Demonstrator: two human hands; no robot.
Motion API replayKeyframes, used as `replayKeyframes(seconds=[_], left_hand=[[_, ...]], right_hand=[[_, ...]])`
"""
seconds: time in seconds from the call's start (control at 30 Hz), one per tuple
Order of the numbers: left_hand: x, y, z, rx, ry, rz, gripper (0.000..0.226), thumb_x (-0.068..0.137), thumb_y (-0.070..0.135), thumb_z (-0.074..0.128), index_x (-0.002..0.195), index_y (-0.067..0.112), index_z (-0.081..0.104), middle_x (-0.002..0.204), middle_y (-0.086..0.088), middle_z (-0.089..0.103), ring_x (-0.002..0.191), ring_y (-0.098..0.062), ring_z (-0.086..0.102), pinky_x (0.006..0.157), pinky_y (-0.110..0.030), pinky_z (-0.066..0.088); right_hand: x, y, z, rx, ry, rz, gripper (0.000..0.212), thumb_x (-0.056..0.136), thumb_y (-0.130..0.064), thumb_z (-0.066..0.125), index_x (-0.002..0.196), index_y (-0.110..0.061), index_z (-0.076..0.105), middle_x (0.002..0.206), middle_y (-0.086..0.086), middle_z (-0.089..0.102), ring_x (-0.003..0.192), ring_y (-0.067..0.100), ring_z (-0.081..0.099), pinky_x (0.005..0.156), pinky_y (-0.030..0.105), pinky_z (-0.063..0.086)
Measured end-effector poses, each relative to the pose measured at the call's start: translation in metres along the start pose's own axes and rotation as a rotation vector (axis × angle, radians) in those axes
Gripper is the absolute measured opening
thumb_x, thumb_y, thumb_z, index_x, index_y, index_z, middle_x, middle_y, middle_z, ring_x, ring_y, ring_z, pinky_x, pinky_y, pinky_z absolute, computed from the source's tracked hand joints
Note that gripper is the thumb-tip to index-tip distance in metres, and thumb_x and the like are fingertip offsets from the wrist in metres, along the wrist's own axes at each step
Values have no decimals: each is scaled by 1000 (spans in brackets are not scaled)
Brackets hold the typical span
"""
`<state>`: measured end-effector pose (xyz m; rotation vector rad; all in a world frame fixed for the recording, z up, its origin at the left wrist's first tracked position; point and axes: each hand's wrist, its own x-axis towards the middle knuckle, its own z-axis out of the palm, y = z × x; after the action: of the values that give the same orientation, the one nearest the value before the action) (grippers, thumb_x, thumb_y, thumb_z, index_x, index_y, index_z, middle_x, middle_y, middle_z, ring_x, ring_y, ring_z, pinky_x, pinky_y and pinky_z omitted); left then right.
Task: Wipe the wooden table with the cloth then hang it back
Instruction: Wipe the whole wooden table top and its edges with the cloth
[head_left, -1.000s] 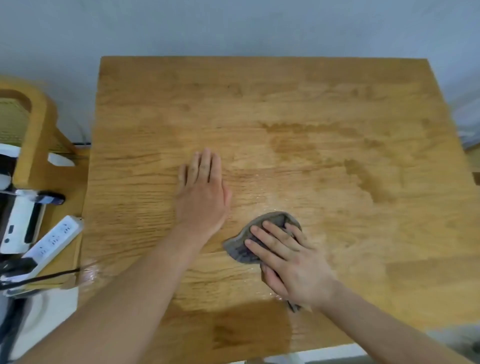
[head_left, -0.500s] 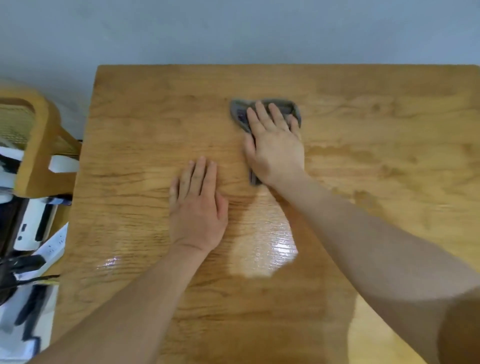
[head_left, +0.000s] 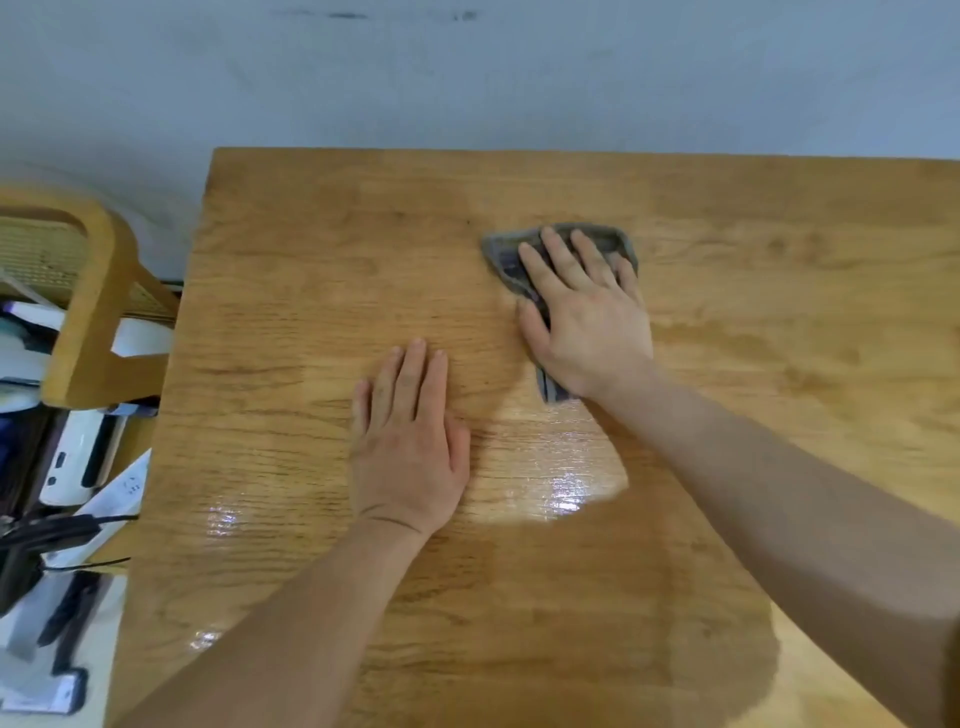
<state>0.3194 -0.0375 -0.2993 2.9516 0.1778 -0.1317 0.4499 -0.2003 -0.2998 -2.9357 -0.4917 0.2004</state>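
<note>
A wooden table fills most of the head view, with damp, shiny streaks near its middle. A small grey cloth lies flat on the far half of the table. My right hand presses down on the cloth with fingers spread, covering most of it; only its far edge and a strip by my wrist show. My left hand rests palm down on the bare wood, nearer to me and left of the cloth, holding nothing.
A wooden chair with a cane back stands left of the table. Below it are white devices, a power strip and black cables. A pale wall runs behind the table's far edge.
My right hand slid the cloth from the near middle of the table to the far half, leaving a wet streak, and has held there. My left hand stayed flat in place.
</note>
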Motion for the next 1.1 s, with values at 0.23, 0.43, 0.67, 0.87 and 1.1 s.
replayKeyframes(seconds=[0.23,0.43,0.67,0.87,1.1], left_hand=[[-2,-2,1,-11,2,2,56,92,33,29,145,15,34,154,-6,33,143,-24,25,116,-48,21],[-4,-3,3,-70,40,9,45,88,31,33,128,17,47,148,-9,42,141,-27,30,114,-52,23],[-1,-3,4,-76,39,8,30,90,30,34,117,23,46,152,-6,37,144,-25,24,116,-49,19],[-2,-3,5,-63,50,15,31,88,29,37,117,21,46,150,-9,38,142,-28,27,114,-51,22],[-3,-1,4,-87,109,16,34,87,29,36,116,18,49,147,-9,43,138,-30,32,111,-52,24]], right_hand=[[87,-42,0,26,-7,-30,52,99,-49,24,149,-37,32,161,-3,23,149,26,15,118,53,10],[-56,-37,8,88,-73,-420,47,98,-42,35,140,-26,51,149,-4,45,142,20,35,115,49,27],[60,16,-8,-28,35,-93,55,97,-44,29,147,-23,38,156,-1,34,145,23,27,115,50,23],[73,-36,4,3,55,-36,49,99,-49,25,147,-40,34,159,-1,28,147,27,21,117,54,14],[-142,-24,17,64,-13,-307,44,96,-35,46,139,-29,51,151,-2,43,143,21,33,115,49,26]])
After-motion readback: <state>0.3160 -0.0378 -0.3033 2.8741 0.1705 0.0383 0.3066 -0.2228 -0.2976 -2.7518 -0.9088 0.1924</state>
